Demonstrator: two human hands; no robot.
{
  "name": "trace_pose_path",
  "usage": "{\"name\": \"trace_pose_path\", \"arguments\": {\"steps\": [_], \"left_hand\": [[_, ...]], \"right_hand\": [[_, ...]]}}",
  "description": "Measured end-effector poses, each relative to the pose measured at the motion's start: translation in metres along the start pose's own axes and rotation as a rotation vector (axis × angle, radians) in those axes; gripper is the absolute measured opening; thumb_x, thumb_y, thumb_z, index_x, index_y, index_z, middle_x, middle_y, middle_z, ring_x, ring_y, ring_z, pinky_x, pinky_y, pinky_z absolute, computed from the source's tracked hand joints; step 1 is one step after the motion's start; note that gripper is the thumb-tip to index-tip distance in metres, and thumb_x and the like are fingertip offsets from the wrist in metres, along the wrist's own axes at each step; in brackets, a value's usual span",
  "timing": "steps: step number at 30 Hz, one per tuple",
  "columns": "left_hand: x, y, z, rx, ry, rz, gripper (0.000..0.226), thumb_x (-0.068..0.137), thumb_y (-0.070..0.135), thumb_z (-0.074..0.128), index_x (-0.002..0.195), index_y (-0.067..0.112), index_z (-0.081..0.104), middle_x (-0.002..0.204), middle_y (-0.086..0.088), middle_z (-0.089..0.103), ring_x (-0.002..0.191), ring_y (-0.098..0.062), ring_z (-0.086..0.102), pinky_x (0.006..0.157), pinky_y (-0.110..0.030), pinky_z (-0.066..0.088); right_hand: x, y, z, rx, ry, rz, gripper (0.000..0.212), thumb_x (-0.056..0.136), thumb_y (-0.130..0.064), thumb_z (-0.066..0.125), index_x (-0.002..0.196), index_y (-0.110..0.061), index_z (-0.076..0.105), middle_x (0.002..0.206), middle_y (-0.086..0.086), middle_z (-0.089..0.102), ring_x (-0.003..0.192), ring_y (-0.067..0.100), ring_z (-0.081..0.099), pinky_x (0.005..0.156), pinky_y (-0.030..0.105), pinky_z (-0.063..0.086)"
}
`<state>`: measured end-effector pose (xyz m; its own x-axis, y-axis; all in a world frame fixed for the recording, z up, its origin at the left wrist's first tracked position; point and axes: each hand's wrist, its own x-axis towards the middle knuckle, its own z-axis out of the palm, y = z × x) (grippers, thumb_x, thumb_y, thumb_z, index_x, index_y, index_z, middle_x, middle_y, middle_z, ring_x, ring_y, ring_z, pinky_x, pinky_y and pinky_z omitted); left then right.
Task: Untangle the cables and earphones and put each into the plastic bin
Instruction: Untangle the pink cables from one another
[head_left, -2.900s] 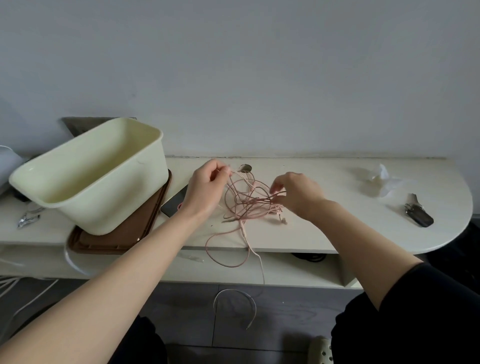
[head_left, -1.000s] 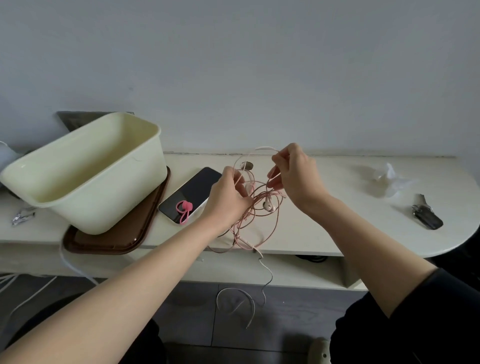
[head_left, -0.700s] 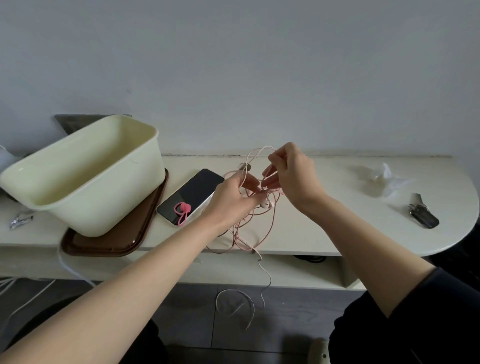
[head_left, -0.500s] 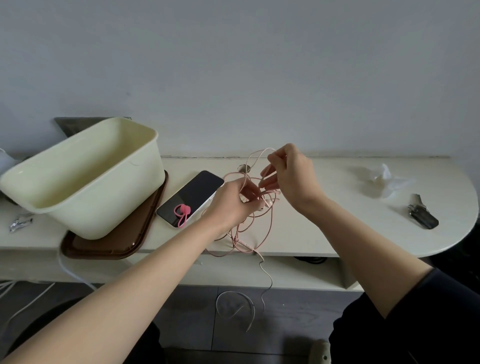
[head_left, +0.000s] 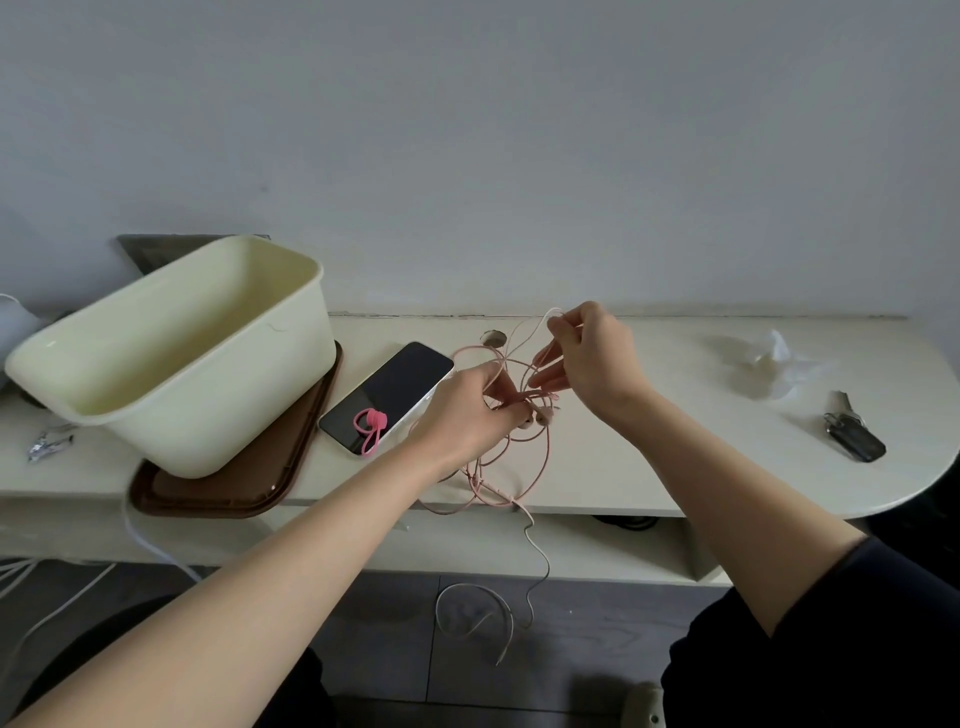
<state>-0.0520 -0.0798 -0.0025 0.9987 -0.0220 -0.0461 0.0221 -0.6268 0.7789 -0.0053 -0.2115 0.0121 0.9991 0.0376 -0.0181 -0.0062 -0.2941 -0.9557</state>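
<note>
Tangle (head_left: 541, 415) higher than earlier, pinched by left grip (head_left: 470, 410) and right grip (head_left: 589, 358), outside bin (head_left: 218, 415).

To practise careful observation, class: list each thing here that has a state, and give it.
Plastic bin: tilted, nothing visible inside.
Phone: face up, screen dark.
Pink earphones: tangled, held, tail hanging off the table.
Left hand: pinching the tangle.
Right hand: pinching a raised loop.

Plain pale grey wall (head_left: 519, 130). Cream tabletop (head_left: 691, 467) butts against it, right end rounded, small round cable hole (head_left: 493, 339) near the back edge. Open shelf (head_left: 457, 545) underneath. Dark grey plank floor (head_left: 395, 654). Soft, even light, faint shadows.
</note>
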Motion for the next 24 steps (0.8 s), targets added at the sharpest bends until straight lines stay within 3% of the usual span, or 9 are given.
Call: {"name": "trace_pose_path", "arguments": {"steps": [4,8,10,13,19,22,24], "left_hand": [[0.0,0.002,0.0,-0.089,-0.022,-0.059,0.028,0.073,0.036,0.071,0.079,0.011,0.062,0.07,0.005,0.066,0.068,-0.013,0.055,0.065,-0.029,0.042],[0.002,-0.003,0.0,-0.029,-0.015,-0.044,0.026,0.073,0.031,0.075,0.08,0.01,0.062,0.073,0.006,0.065,0.076,-0.015,0.058,0.067,-0.029,0.043],[0.003,-0.005,0.0,0.012,-0.02,-0.022,0.022,0.075,0.027,0.075,0.078,0.01,0.061,0.07,0.009,0.063,0.072,-0.011,0.057,0.063,-0.021,0.041],[0.004,-0.005,0.001,0.044,-0.018,-0.006,0.023,0.075,0.026,0.075,0.07,0.016,0.055,0.059,0.012,0.055,0.058,-0.005,0.049,0.049,-0.012,0.035],[0.004,-0.007,-0.002,0.057,-0.001,0.018,0.025,0.078,0.025,0.074,0.065,0.019,0.052,0.059,0.013,0.056,0.058,0.0,0.05,0.049,-0.008,0.036],[0.005,-0.01,-0.004,0.037,0.023,0.02,0.026,0.078,0.022,0.074,0.066,0.018,0.052,0.062,0.013,0.056,0.06,-0.003,0.05,0.05,-0.008,0.036],[0.006,-0.011,-0.005,0.014,0.034,0.015,0.026,0.078,0.02,0.074,0.066,0.018,0.051,0.063,0.014,0.055,0.061,-0.002,0.049,0.051,-0.007,0.036]], "right_hand": [[0.0,0.001,0.0,-0.014,0.001,0.018,0.017,0.1,-0.012,0.039,0.084,-0.006,0.042,0.072,0.017,0.062,0.037,0.018,0.059,0.037,0.025,0.049],[-0.002,-0.001,0.0,-0.028,-0.01,-0.007,0.016,0.1,-0.011,0.039,0.084,-0.007,0.042,0.07,0.016,0.062,0.037,0.016,0.059,0.037,0.024,0.047],[-0.002,-0.001,0.001,-0.028,-0.001,-0.026,0.02,0.099,-0.011,0.041,0.079,-0.01,0.042,0.069,0.017,0.062,0.039,0.018,0.06,0.038,0.025,0.049],[-0.003,0.0,0.002,-0.027,-0.007,-0.037,0.021,0.099,-0.012,0.041,0.077,-0.012,0.041,0.069,0.018,0.062,0.044,0.021,0.061,0.046,0.033,0.055],[-0.003,-0.001,0.001,-0.036,-0.064,-0.046,0.021,0.099,-0.021,0.045,0.078,-0.016,0.047,0.069,0.011,0.065,0.055,0.024,0.065,0.054,0.033,0.056],[-0.003,0.001,0.0,-0.223,-0.187,-0.043,0.031,0.096,-0.036,0.046,0.083,-0.011,0.058,0.076,0.006,0.068,0.073,0.026,0.069,0.072,0.038,0.058],[-0.004,0.003,0.001,-0.341,-0.276,-0.041,0.031,0.093,-0.034,0.053,0.088,-0.006,0.065,0.082,0.007,0.07,0.077,0.023,0.068,0.079,0.038,0.056]]}}
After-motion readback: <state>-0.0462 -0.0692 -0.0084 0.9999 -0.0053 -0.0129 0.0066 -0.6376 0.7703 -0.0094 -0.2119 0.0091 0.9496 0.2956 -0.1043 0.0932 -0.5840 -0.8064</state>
